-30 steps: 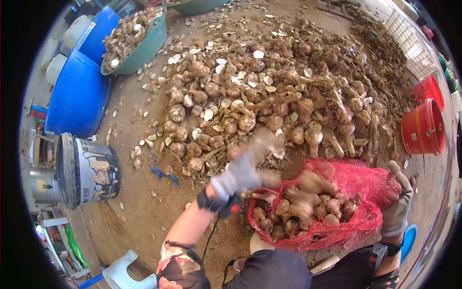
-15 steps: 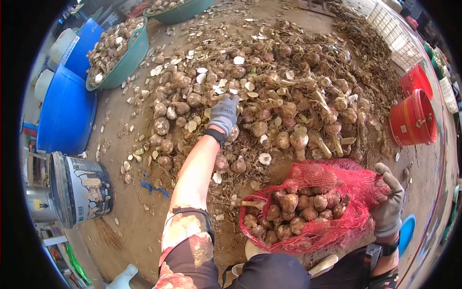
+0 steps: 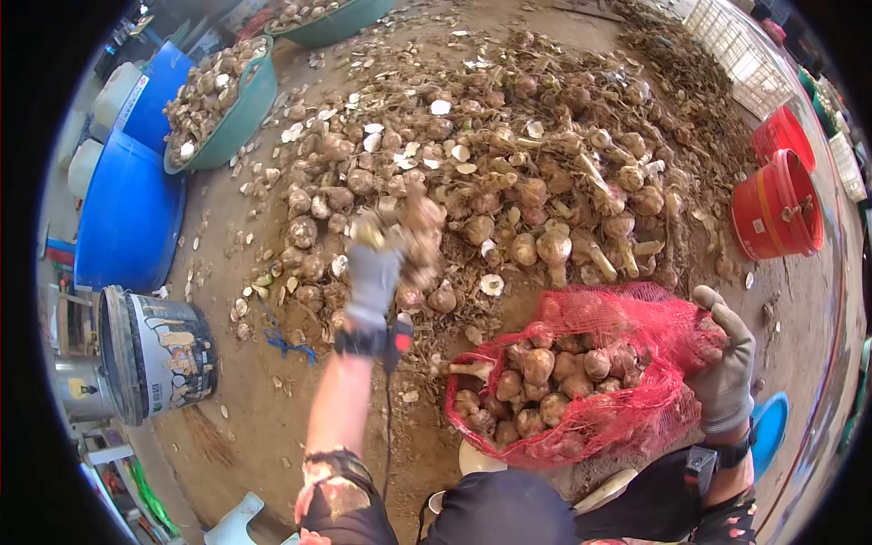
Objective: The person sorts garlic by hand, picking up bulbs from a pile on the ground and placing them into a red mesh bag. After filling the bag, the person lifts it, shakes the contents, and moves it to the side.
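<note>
Left hand (image 3: 374, 272) drew back, blue cord (image 3: 291, 346) nearby

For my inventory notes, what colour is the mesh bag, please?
The mesh bag is red, seen best in the head view.

Off to my left I see a big blue tub (image 3: 127, 218) and, nearer me, a worn bucket (image 3: 173, 350) — a scrap of blue string (image 3: 289, 347) lies right of it. On my right sit two red buckets (image 3: 761, 222) — a white crate (image 3: 736, 54) farther off, a blue basin (image 3: 774, 431) near.
</note>
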The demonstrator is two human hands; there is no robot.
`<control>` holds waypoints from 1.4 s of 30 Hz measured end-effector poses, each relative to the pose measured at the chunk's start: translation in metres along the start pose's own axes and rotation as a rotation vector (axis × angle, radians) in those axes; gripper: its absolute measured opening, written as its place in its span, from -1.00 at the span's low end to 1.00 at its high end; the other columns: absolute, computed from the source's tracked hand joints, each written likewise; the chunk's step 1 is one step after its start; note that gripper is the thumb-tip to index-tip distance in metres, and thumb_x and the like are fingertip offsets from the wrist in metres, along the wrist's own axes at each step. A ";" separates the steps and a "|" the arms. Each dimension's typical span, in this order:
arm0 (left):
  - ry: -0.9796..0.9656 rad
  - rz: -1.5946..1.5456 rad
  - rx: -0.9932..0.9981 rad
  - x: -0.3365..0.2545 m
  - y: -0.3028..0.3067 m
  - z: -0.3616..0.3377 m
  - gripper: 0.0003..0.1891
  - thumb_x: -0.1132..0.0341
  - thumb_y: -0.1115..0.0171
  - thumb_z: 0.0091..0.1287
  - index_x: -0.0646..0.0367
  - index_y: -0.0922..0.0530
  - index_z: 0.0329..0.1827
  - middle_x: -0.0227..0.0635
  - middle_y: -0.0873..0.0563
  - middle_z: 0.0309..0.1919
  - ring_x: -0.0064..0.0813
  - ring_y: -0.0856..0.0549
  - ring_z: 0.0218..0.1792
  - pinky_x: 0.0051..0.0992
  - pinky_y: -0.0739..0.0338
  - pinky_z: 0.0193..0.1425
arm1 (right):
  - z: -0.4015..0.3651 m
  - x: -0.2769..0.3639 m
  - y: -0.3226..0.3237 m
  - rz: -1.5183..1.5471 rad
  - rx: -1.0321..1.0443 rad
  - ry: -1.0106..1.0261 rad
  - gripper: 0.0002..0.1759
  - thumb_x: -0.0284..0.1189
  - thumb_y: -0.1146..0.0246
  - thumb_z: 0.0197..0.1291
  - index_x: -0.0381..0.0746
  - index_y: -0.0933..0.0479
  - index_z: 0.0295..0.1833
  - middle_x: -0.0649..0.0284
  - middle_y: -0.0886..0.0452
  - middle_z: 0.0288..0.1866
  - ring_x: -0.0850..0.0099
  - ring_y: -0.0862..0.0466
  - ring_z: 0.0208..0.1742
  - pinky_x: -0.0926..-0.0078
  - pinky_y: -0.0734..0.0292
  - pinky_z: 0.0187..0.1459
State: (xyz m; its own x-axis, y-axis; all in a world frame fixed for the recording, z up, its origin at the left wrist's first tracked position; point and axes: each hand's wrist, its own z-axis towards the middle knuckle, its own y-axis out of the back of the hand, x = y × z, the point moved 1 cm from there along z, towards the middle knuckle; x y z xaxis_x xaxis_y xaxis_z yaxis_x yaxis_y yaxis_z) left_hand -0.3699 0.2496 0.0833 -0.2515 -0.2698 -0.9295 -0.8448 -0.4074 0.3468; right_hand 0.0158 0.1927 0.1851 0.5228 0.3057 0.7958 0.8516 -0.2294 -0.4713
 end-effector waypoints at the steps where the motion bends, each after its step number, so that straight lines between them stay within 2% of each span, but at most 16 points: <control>1: -0.158 -0.280 0.186 0.004 -0.010 -0.025 -0.82 0.55 -0.17 0.18 0.21 -0.47 -0.16 -0.24 -0.65 -0.42 -0.51 -0.67 -0.52 -0.64 -0.62 -0.54 | 0.001 -0.002 0.000 0.001 -0.039 -0.006 -0.66 -0.43 -0.01 0.25 -0.36 -0.44 0.07 0.15 -0.56 -0.06 0.34 -0.58 -0.08 0.35 -0.47 0.06; 4: -0.160 -0.657 0.525 -0.005 -0.066 -0.115 -0.91 0.39 -0.10 0.29 0.17 -0.43 -0.20 -0.28 -0.61 -0.36 -0.57 -0.64 -0.43 -0.67 -0.57 -0.46 | 0.004 -0.006 -0.011 -0.056 -0.041 0.016 -0.67 -0.45 -0.01 0.25 -0.37 -0.46 0.06 0.15 -0.57 -0.04 0.36 -0.59 -0.06 0.38 -0.48 0.05; 6: 0.017 -0.467 1.054 -0.006 -0.096 -0.158 -0.75 0.37 -0.15 0.24 0.19 -0.47 -0.03 -0.28 -0.54 -0.02 -0.46 -0.58 -0.06 -0.50 -0.57 -0.12 | 0.002 -0.003 -0.013 -0.122 -0.004 0.049 -0.68 -0.46 -0.01 0.24 -0.37 -0.47 0.05 0.14 -0.58 -0.04 0.38 -0.58 -0.05 0.40 -0.50 0.04; 8: -0.264 -0.370 1.010 -0.018 -0.092 -0.150 -0.70 0.36 -0.22 0.18 0.17 -0.48 -0.01 -0.28 -0.51 0.03 -0.43 -0.55 0.00 -0.46 -0.54 -0.05 | -0.005 0.013 0.006 -0.725 0.048 0.646 -0.68 -0.48 -0.03 0.23 -0.36 -0.48 0.06 0.09 -0.57 0.01 0.43 -0.59 -0.06 0.43 -0.56 -0.05; 9: -0.542 -0.261 0.970 -0.026 -0.088 -0.143 -0.64 0.34 -0.29 0.12 0.14 -0.48 0.00 -0.28 -0.48 0.07 -0.40 -0.52 0.05 -0.43 -0.52 0.02 | -0.006 0.028 0.027 -0.352 0.083 0.389 -0.66 -0.51 -0.06 0.20 -0.36 -0.46 0.08 0.02 -0.53 0.09 0.45 -0.62 -0.10 0.47 -0.60 -0.12; 10: -0.338 -0.340 0.790 -0.019 -0.074 -0.128 -0.55 0.27 -0.38 0.02 0.10 -0.50 0.00 -0.26 -0.48 0.06 -0.33 -0.51 0.07 -0.35 -0.41 0.16 | -0.009 0.025 0.038 -0.376 -0.054 0.595 -0.66 -0.51 -0.07 0.19 -0.36 -0.46 0.08 0.00 -0.50 0.14 0.44 -0.64 -0.17 0.44 -0.63 -0.17; 12: -0.506 0.248 0.443 0.029 -0.044 -0.074 -0.44 0.15 -0.42 -0.03 0.07 -0.46 0.06 -0.24 -0.40 0.17 -0.30 -0.50 0.09 -0.27 -0.41 0.21 | -0.015 0.036 0.045 -0.382 -0.007 0.682 -0.66 -0.49 -0.09 0.19 -0.35 -0.47 0.08 0.05 -0.50 0.14 0.43 -0.66 -0.21 0.40 -0.64 -0.15; 13: -0.077 0.393 0.400 0.007 -0.021 -0.061 -0.31 0.05 -0.43 -0.06 -0.01 -0.39 0.17 -0.22 -0.37 0.23 -0.25 -0.48 0.13 -0.27 -0.36 0.27 | -0.017 0.043 0.043 -0.380 -0.007 0.680 -0.66 -0.49 -0.09 0.19 -0.35 -0.47 0.08 0.05 -0.50 0.14 0.43 -0.66 -0.21 0.40 -0.64 -0.15; 17: 0.088 1.180 0.424 0.044 0.001 -0.027 0.01 -0.10 -0.45 -0.14 -0.24 -0.07 0.41 -0.09 -0.03 0.41 -0.07 -0.30 0.29 -0.25 -0.36 0.28 | -0.009 0.051 0.048 -0.424 0.017 0.594 -0.66 -0.48 -0.14 0.16 -0.32 -0.46 0.06 0.01 -0.47 0.17 0.36 -0.61 -0.05 0.33 -0.59 -0.04; 22: 0.136 1.072 0.289 0.043 -0.035 -0.051 -0.07 0.04 -0.50 -0.16 -0.03 -0.22 0.33 -0.08 -0.09 0.36 -0.10 -0.32 0.28 -0.21 -0.37 0.25 | 0.010 0.020 0.043 -0.813 0.212 0.735 -0.41 -0.51 -0.38 -0.07 -0.31 -0.35 0.13 -0.06 -0.33 0.28 0.28 -0.42 0.23 0.33 -0.39 0.20; 26: -0.290 1.017 0.236 0.085 -0.054 -0.065 -0.38 0.14 -0.38 -0.10 0.10 -0.40 0.08 -0.19 -0.41 0.04 -0.11 -0.48 0.00 -0.20 -0.46 0.04 | 0.017 0.010 0.030 -0.454 0.033 0.455 -0.38 -0.55 -0.40 -0.10 -0.30 -0.36 0.15 0.02 -0.40 0.24 0.27 -0.42 0.25 0.29 -0.29 0.27; 27: -0.273 0.934 0.170 0.089 -0.054 -0.060 -0.38 0.13 -0.38 -0.09 0.09 -0.41 0.08 -0.20 -0.44 0.00 -0.11 -0.48 0.00 -0.20 -0.46 0.03 | 0.014 0.010 0.020 -0.603 0.182 0.619 -0.69 -0.60 -0.07 0.20 -0.29 -0.47 0.07 0.01 -0.45 0.19 0.29 -0.49 0.17 0.31 -0.41 0.18; 34: -0.169 0.800 0.330 0.076 -0.037 -0.052 -0.59 0.14 -0.35 -0.04 0.10 -0.48 -0.16 -0.14 -0.52 -0.12 -0.15 -0.59 -0.16 -0.26 -0.56 -0.14 | 0.007 0.005 0.020 -0.393 0.190 0.505 -0.70 -0.58 -0.09 0.19 -0.29 -0.48 0.06 0.05 -0.48 0.14 0.29 -0.51 0.12 0.31 -0.42 0.17; 36: -0.288 0.515 0.099 0.070 -0.020 -0.054 -0.61 0.17 -0.36 -0.03 0.08 -0.50 -0.15 -0.16 -0.50 -0.04 -0.22 -0.59 -0.08 -0.27 -0.62 -0.18 | 0.005 0.004 0.018 -0.397 0.156 0.485 -0.71 -0.55 -0.07 0.20 -0.32 -0.48 0.05 0.07 -0.50 0.11 0.32 -0.52 0.09 0.33 -0.43 0.15; 38: -0.008 0.159 0.077 0.050 -0.010 -0.046 -0.56 0.24 -0.39 -0.06 0.10 -0.52 -0.07 -0.21 -0.30 0.22 -0.23 -0.54 0.08 -0.29 -0.61 0.01 | 0.005 0.005 0.016 -0.428 0.118 0.445 -0.70 -0.50 -0.04 0.22 -0.39 -0.48 0.03 0.12 -0.54 0.05 0.37 -0.55 0.02 0.37 -0.46 0.10; 42: 0.180 0.669 0.207 0.086 -0.025 0.009 -0.47 0.18 -0.42 -0.07 -0.05 -0.53 0.05 -0.23 -0.18 0.36 -0.17 -0.39 0.23 -0.24 -0.30 0.34 | 0.009 0.005 0.010 -0.209 0.140 0.237 -0.71 -0.50 -0.04 0.23 -0.39 -0.48 0.02 0.11 -0.53 0.07 0.37 -0.55 0.03 0.37 -0.46 0.11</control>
State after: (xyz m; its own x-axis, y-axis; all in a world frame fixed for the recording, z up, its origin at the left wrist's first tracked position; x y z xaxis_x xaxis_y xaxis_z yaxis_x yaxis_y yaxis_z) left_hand -0.3746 0.2440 -0.0067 -0.6793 -0.5503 -0.4855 -0.6139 0.0637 0.7868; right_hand 0.0279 0.2006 0.1810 0.3272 0.1061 0.9390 0.9449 -0.0501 -0.3236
